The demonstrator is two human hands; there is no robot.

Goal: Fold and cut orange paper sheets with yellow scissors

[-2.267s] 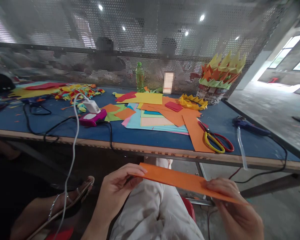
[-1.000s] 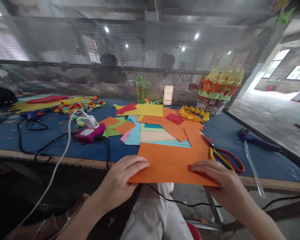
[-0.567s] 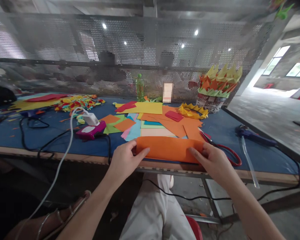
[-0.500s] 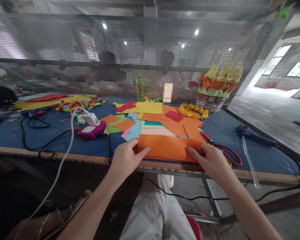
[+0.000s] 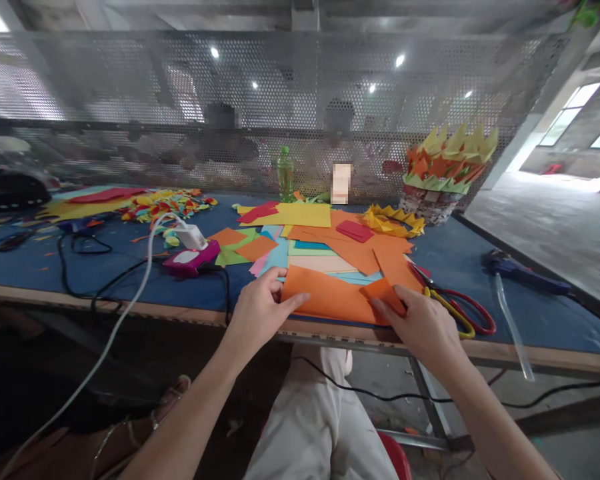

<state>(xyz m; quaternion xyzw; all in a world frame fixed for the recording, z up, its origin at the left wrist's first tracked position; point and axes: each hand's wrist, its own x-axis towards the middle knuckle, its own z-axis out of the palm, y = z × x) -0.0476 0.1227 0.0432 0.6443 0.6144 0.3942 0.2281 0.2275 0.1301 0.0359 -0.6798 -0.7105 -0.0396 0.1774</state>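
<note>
A folded strip of orange paper (image 5: pixel 330 297) lies at the front edge of the blue table, between my two hands. My left hand (image 5: pixel 263 307) is closed on its left end, thumb on top and fingers behind. At the other end my right hand (image 5: pixel 423 320) pinches the paper, and a flap of the right end is folded over toward the middle. Just right of that hand lie scissors (image 5: pixel 467 313) with red and yellow handles, their blades resting by orange sheets (image 5: pixel 397 263). Pastel paper sheets (image 5: pixel 313 260) lie behind the strip.
A purple power socket (image 5: pixel 193 259) with a white plug and cable stands left. A glue gun (image 5: pixel 530 273) lies right. Behind are a yellow paper ring (image 5: pixel 395 221), a layered paper basket (image 5: pixel 437 187), a green bottle (image 5: pixel 285 175) and a pile of paper scraps (image 5: pixel 165 203).
My right hand has folded the right end of the orange strip inward and moved slightly with it. My left hand still holds the left end. The view has shifted a little.
</note>
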